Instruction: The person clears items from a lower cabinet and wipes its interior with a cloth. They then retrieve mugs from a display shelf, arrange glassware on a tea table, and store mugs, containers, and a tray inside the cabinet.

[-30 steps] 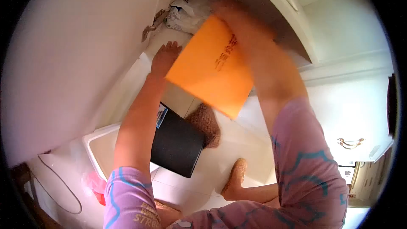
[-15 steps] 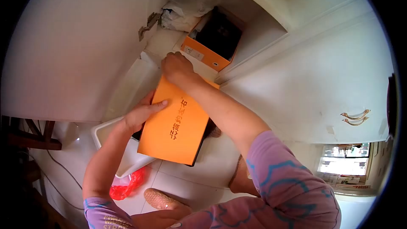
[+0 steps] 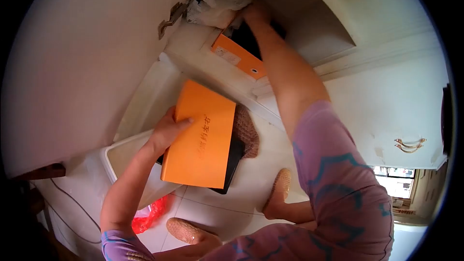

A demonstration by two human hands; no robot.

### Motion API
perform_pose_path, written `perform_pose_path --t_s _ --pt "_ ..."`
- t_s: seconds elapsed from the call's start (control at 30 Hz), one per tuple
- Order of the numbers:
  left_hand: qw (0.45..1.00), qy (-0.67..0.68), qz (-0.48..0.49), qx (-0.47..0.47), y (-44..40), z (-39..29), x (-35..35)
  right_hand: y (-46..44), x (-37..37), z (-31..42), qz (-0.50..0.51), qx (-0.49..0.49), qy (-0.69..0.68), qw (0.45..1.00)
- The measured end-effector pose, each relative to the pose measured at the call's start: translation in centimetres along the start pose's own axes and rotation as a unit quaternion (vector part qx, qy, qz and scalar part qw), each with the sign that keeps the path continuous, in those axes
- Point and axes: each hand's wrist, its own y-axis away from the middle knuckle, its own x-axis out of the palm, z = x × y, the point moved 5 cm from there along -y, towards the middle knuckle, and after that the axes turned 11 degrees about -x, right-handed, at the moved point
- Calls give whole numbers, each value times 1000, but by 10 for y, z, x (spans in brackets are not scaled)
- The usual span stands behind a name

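Observation:
My left hand (image 3: 169, 129) grips the left edge of an orange box lid (image 3: 202, 137) with dark printed characters, its thumb on top. The lid is tilted above a black box (image 3: 234, 164). My right arm reaches into the open cabinet, and my right hand (image 3: 255, 13) is at the far side of an orange shoe box (image 3: 239, 60) with dark contents. The fingers of that hand are hidden. Beside the shoe box lies a pale plastic bag (image 3: 212, 12).
A white bin (image 3: 110, 164) stands at the lower left, with a red plastic bag (image 3: 153, 215) near it. A brown cloth (image 3: 247, 130) lies on the floor. The open cabinet door (image 3: 87, 67) fills the left; a closed door with a handle (image 3: 410, 145) is at the right.
My right hand has left the lid and moved up into the cabinet to the shoe box. My left hand still holds the lid over the black box.

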Motion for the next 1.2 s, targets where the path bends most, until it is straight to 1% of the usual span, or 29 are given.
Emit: perform_pose_path --t_s 0.03,0.07,0.13,0.17,0.23,0.27,0.3,0.37,0.47,0.53,0.6,0.7,0.77,0.87,0.97,1.07,1.1,1.2 --pt "1000 -9 -4 5 0 1 0 -7 -4 -6 4 -22 -16 1000" --pt "1000 -17 -8 11 -2 1 -1 -16 3 -17 7 -22 -15 1000" --pt "1000 -6 8 24 -7 5 -2 -41 20 -41 5 -22 76 997" --pt "999 4 22 38 -8 4 -1 -47 23 -46 9 -21 78 997" --pt "1000 9 22 17 -9 6 1 -57 26 -59 -29 22 -18 999" --pt "1000 11 18 0 -10 7 0 -71 37 -70 -26 24 -18 999" --pt "1000 12 19 -3 -13 8 -1 -88 46 -84 -98 14 -61 993" --pt "999 -36 5 -8 -17 11 -3 -93 51 -96 -165 5 -103 981" --pt "998 -52 20 -21 -13 3 0 -76 35 -85 -71 37 -226 971" --pt "999 -39 21 -25 -15 9 1 -72 31 -85 -55 29 -230 971" --pt "999 -32 20 -24 -17 9 0 -70 29 -85 -43 17 -212 976" --pt "997 -65 13 -31 -19 7 -1 -70 29 -78 -9 -8 -159 987" --pt "998 -55 29 -19 -20 10 0 -74 27 -73 31 -31 -108 993" --pt "998 -49 20 -26 -16 7 -1 -83 24 -64 107 -60 -32 992" --pt "998 -47 24 -19 -17 9 -2 -80 22 -57 147 -95 56 983" --pt "998 -52 20 -22 -16 7 0 -71 28 -46 130 -135 158 969" --pt "998 -52 23 -22 -14 7 1 -61 28 -41 116 -131 177 968" --pt "999 -36 30 -17 -12 0 4 -17 17 7 72 -58 182 979"
